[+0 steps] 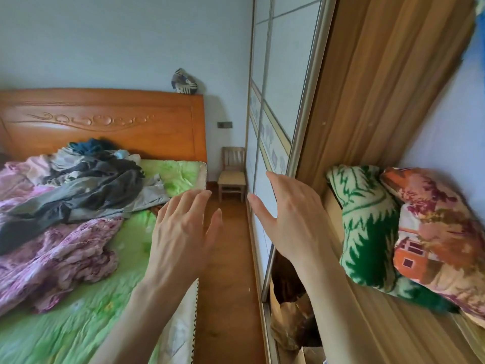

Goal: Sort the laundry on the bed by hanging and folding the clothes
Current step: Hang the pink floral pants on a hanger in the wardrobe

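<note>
A heap of laundry (78, 179) lies on the bed (105, 298) with its green cover: grey and dark garments on top, a pink-purple flowered cloth (65, 253) in front. My left hand (181, 232) hovers over the bed's right edge, fingers spread and straight, holding nothing. My right hand (288, 219) is raised beside the wardrobe's sliding door (273, 127), fingers straight, close to the door's metal edge, also empty.
A wooden headboard (105, 122) backs the bed. The narrow wooden floor strip (228, 285) runs between bed and wardrobe to a small chair (232, 174). Two patterned pillows (393, 232) sit on a wardrobe shelf. Dark items and bags (291, 316) lie low inside the wardrobe.
</note>
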`<state>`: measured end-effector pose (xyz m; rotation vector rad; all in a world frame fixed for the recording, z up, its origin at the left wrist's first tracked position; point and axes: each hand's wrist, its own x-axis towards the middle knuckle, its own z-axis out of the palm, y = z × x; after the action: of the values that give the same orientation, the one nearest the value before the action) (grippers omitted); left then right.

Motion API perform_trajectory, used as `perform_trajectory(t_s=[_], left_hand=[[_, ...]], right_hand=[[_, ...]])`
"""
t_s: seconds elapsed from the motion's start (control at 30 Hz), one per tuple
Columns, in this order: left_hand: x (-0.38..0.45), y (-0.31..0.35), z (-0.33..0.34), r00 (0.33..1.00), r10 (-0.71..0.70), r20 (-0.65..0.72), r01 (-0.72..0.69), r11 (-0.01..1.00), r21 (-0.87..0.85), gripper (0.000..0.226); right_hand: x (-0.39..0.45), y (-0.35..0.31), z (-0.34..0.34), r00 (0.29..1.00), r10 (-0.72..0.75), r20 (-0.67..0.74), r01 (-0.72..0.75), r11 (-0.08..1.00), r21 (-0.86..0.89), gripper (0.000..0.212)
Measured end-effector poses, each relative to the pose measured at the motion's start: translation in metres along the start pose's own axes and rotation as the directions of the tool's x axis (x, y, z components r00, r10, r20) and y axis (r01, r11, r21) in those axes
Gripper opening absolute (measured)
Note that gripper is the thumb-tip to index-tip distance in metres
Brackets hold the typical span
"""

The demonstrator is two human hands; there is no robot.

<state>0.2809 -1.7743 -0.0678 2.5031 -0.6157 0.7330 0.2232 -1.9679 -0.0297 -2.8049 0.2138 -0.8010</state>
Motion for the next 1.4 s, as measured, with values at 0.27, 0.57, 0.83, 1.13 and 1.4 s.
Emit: perform_trajectory(t_s=[0.27,0.57,0.83,1.13,1.4], left_hand=[[0.065,-0.023,0.043,0.995,-0.094,-0.039,0.093,0.995,-0.038,0.04],[0.133,-0.114,0.06,0.985,-0.168,-0.046,0.168,0.986,0.017,0.039],[0.18,-0.234,0.056,0.944,-0.293,-0.149,0.309,0.946,0.096,0.04],[0.177,-0.346,0.035,0.852,-0.458,-0.255,0.51,0.837,0.2,0.046],[0.177,-0.44,0.022,0.728,-0.522,-0.445,0.669,0.682,0.294,0.051]], right_hand=[[0.09,0.004,0.039,0.996,-0.09,-0.003,0.09,0.996,0.009,0.072],[0.202,-0.039,0.123,0.968,-0.251,0.016,0.249,0.966,0.072,0.063],[0.281,-0.123,0.215,0.905,-0.421,0.057,0.407,0.898,0.169,0.064],[0.339,-0.232,0.303,0.794,-0.603,0.08,0.545,0.764,0.346,0.066],[0.386,-0.338,0.401,0.628,-0.778,0.022,0.648,0.538,0.539,0.065]])
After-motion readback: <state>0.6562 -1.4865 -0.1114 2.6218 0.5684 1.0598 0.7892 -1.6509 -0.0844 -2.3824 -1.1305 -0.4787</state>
